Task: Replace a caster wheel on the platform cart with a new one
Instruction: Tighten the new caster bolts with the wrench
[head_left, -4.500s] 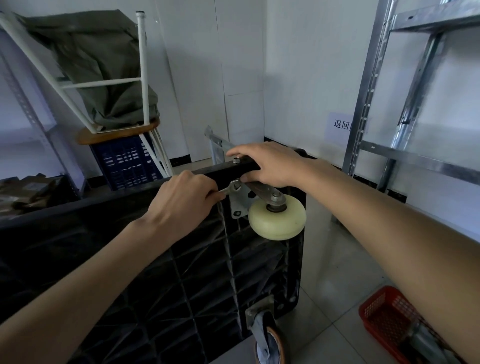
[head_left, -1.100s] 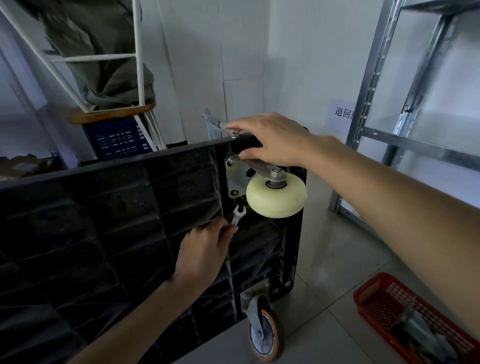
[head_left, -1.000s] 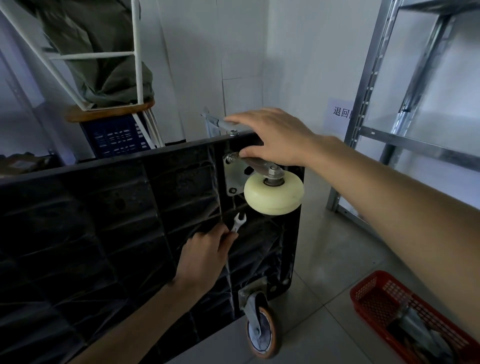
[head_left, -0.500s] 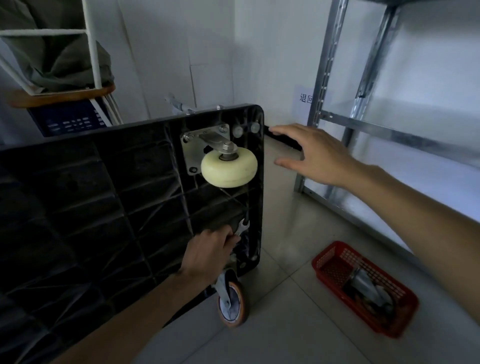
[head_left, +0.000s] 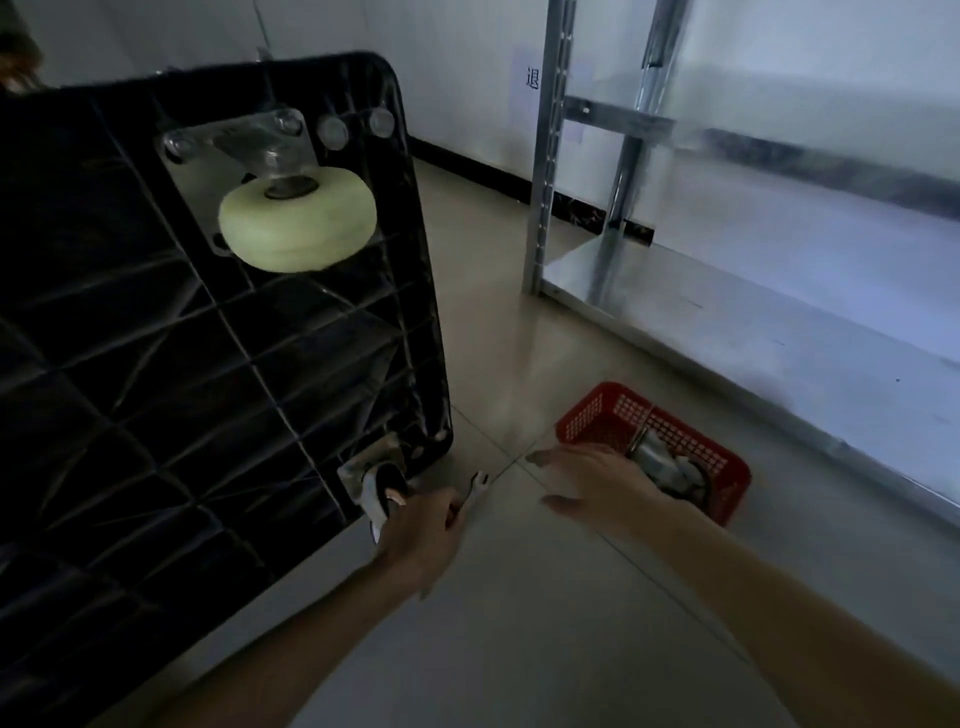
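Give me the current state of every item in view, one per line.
Cart: tipped on its side, underside facing the camera.
White wheel: mounted on the cart's upper corner.
Lower wheel: mounted, at the floor.
Wrench: held in the left hand.
Right hand: open, reaching over the red basket.
Red basket: on the floor, holding metal parts.

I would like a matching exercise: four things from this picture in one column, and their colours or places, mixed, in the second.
Things:
1. upper wheel
2. basket
3. wrench
4. cart

Descriptions:
A. red, on the floor
B. black, tipped on its side
C. cream, bolted near the cart's top corner
D. gripped by the left hand

Pairs: 1-C, 2-A, 3-D, 4-B
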